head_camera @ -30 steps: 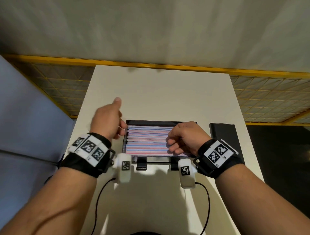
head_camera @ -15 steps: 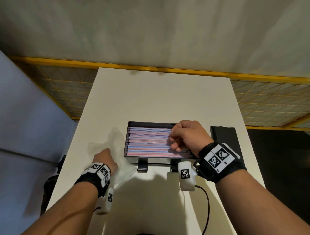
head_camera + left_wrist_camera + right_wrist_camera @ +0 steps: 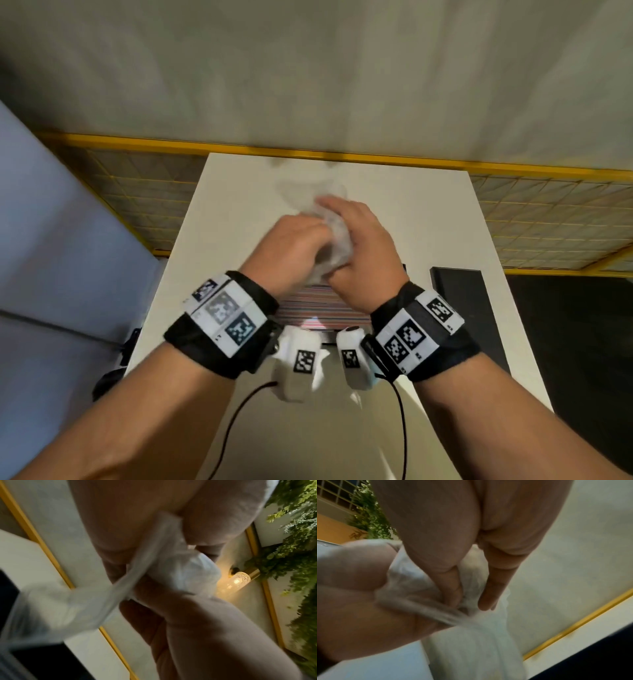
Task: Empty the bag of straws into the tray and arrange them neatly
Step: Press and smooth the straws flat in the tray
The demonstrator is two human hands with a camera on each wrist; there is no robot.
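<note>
**Empty bag bunched in both hands above the filled tray**

You held the thin clear bag (image 3: 334, 240) between both hands, raised over the far part of the tray (image 3: 329, 337). Your left hand (image 3: 291, 246) had its fingers curled round one crumpled end, with a twisted strip of the plastic running out across the palm in the left wrist view. Your right hand (image 3: 364, 246) pinched the other bunch, thumb (image 3: 452, 582) and fingers pressed into the folds. The two hands were touching or nearly so, with the bag wadded between them.

The straws (image 3: 322, 308) lay in the tray below and nearer to you than the bag, flat and side by side, their long axis running left to right across the counter (image 3: 428, 219). Only a strip of them showed between your wrists; the rest was hidden by your hands. I could see no straws in the bag, so emptying looked done, and what showed looked orderly.

Any next reach to the straws would go down and toward you, with either hand about equally close. A dark flat slab (image 3: 462, 308) lay on the counter to the right of the tray.

No brand or readable writing showed on the bag or tray; the wristbands carried only black-and-white square code patterns.
</note>
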